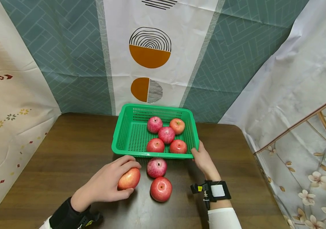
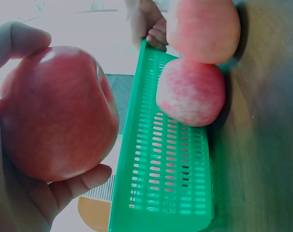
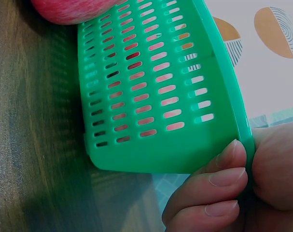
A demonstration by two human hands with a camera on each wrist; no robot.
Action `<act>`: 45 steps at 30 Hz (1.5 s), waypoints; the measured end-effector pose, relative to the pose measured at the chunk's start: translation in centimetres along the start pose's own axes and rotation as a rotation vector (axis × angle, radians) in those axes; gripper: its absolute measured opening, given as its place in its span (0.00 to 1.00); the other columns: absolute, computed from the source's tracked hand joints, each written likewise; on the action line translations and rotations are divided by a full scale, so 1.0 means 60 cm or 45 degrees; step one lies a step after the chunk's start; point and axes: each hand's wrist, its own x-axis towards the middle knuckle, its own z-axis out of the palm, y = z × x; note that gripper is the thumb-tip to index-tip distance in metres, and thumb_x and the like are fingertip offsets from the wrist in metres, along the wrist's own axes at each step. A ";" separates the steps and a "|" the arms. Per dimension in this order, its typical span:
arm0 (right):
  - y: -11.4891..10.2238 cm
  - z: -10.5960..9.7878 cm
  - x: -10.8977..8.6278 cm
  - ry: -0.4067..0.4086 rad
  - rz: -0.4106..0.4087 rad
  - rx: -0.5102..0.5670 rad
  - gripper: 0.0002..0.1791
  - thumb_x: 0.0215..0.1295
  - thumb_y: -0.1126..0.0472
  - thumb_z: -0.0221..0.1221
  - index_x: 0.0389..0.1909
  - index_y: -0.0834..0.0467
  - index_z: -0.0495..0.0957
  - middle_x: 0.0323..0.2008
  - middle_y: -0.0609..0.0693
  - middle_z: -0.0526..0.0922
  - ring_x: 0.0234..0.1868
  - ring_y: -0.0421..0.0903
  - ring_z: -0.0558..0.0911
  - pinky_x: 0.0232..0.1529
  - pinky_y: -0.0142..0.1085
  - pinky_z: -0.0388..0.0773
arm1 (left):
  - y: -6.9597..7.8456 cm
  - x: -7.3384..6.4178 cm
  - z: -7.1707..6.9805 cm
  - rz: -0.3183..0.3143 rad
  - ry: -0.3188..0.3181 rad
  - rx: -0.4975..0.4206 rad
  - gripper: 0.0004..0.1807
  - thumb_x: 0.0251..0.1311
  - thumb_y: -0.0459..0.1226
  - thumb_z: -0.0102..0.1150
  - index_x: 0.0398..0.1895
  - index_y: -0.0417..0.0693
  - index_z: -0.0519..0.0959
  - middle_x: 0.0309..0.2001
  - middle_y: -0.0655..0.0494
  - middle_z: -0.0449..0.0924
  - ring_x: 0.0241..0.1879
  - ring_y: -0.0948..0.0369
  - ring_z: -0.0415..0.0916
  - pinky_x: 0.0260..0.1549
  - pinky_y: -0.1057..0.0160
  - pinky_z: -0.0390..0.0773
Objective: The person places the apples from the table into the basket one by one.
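Observation:
My left hand grips a red apple, close in front of the green plastic basket. In the left wrist view the thumb and fingers wrap round this apple. At the basket's near right corner my right hand pinches the rim; its curled fingers show on the outside of the wall in the right wrist view. Several apples lie inside the basket, mostly to the right, among them a dark pink one. Just outside the near wall sit a pinkish apple and a red apple.
The basket stands at the back of a dark wooden table, near a hanging patterned cloth. Floral cloth borders the right side, and a cream cloth the left. Each wrist wears a black strap.

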 end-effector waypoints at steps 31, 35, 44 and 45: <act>0.004 0.001 -0.005 -0.004 0.029 -0.008 0.32 0.74 0.59 0.42 0.76 0.59 0.46 0.45 0.61 0.73 0.36 0.53 0.74 0.35 0.39 0.70 | -0.045 0.140 -0.065 -0.310 -0.065 0.122 0.28 0.53 0.49 0.67 0.56 0.54 0.72 0.48 0.58 0.68 0.43 0.61 0.67 0.30 0.62 0.79; 0.010 0.004 -0.008 -0.007 0.022 -0.011 0.31 0.74 0.61 0.42 0.75 0.61 0.48 0.44 0.62 0.74 0.33 0.51 0.73 0.34 0.38 0.70 | -0.063 0.182 -0.056 -0.430 -0.221 0.159 0.27 0.55 0.50 0.65 0.58 0.55 0.73 0.44 0.50 0.67 0.42 0.55 0.66 0.25 0.61 0.77; 0.002 -0.001 -0.006 0.003 0.010 -0.005 0.31 0.74 0.60 0.42 0.75 0.60 0.48 0.44 0.60 0.74 0.34 0.52 0.73 0.34 0.38 0.69 | -0.097 0.263 -0.032 -0.782 -0.601 0.222 0.35 0.63 0.54 0.60 0.67 0.46 0.64 0.54 0.34 0.65 0.48 0.41 0.67 0.38 0.50 0.76; 0.002 0.000 -0.005 -0.001 0.014 -0.005 0.31 0.75 0.59 0.42 0.75 0.59 0.47 0.43 0.60 0.73 0.34 0.52 0.73 0.34 0.38 0.69 | -0.100 0.268 -0.031 -0.816 -0.643 0.243 0.38 0.64 0.54 0.59 0.71 0.46 0.61 0.58 0.31 0.62 0.53 0.39 0.65 0.43 0.47 0.76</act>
